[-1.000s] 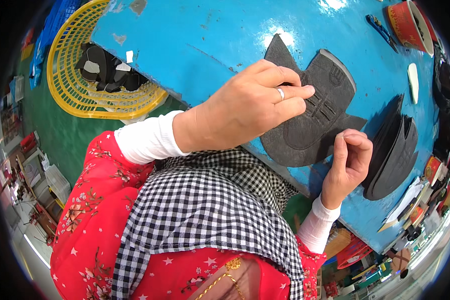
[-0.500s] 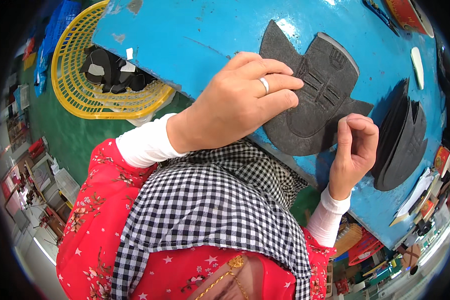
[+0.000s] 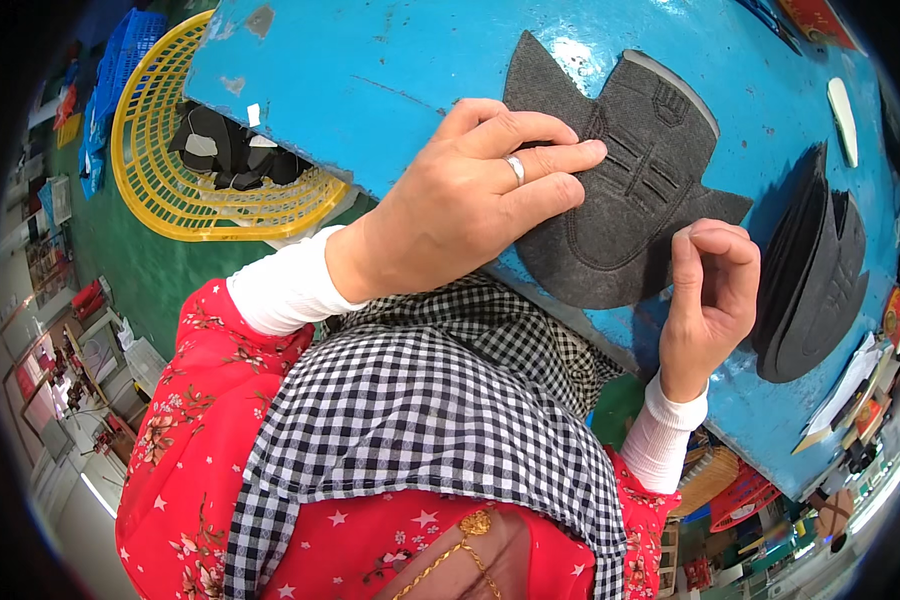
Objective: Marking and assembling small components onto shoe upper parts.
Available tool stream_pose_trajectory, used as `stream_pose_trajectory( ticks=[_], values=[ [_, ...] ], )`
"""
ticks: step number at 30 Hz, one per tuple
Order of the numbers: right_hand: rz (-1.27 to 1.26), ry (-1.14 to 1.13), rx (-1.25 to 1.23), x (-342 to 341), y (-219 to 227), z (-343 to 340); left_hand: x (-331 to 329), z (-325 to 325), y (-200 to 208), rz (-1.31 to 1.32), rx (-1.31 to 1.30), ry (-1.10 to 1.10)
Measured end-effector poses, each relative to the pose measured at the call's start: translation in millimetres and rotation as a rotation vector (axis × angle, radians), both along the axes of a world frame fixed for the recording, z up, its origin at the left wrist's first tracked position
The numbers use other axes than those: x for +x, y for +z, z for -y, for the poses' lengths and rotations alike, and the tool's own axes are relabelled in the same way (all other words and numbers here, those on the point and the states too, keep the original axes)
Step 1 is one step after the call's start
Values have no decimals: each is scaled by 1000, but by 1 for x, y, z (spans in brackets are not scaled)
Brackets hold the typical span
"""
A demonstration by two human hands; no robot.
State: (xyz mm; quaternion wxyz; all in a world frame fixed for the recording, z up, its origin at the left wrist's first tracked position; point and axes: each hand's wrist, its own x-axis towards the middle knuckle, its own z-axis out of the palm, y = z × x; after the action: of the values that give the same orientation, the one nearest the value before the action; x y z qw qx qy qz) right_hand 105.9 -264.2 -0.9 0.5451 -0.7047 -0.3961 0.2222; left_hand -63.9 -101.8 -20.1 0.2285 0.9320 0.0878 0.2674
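Observation:
A dark grey, flat shoe upper (image 3: 625,235) with slits and stitched outlines lies on the blue table, its rounded end at the near edge. My left hand (image 3: 470,195) reaches over its left side, back of the hand up, a ring on one finger. Its fingers are bent together over the piece; the thumb is hidden, and I cannot make out what they hold. Beside the upper's lower right side is my right hand (image 3: 710,300), thumb and index finger pinched together. Anything between them is too small to see. A stack of similar dark uppers (image 3: 805,290) stands to the right.
Left of the blue table (image 3: 370,40) a yellow plastic basket (image 3: 130,160) holds dark scraps. A white tapered tool (image 3: 842,122) lies at the far right. Papers and small boxes (image 3: 865,400) line the right edge, with a red basket (image 3: 745,500) below it.
The view has shifted slightly. Both hands keep nearly the same pose beside and over the shoe upper.

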Motion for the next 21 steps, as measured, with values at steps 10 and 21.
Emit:
stream_pose_trajectory(
  ticks=[10,21],
  values=[
    [-50,13,-124,4,17,5,9,-11,18,66,-390,-51],
    [734,219,-260,110,130,-76,37,-34,46,210,-1605,-401]
  ],
)
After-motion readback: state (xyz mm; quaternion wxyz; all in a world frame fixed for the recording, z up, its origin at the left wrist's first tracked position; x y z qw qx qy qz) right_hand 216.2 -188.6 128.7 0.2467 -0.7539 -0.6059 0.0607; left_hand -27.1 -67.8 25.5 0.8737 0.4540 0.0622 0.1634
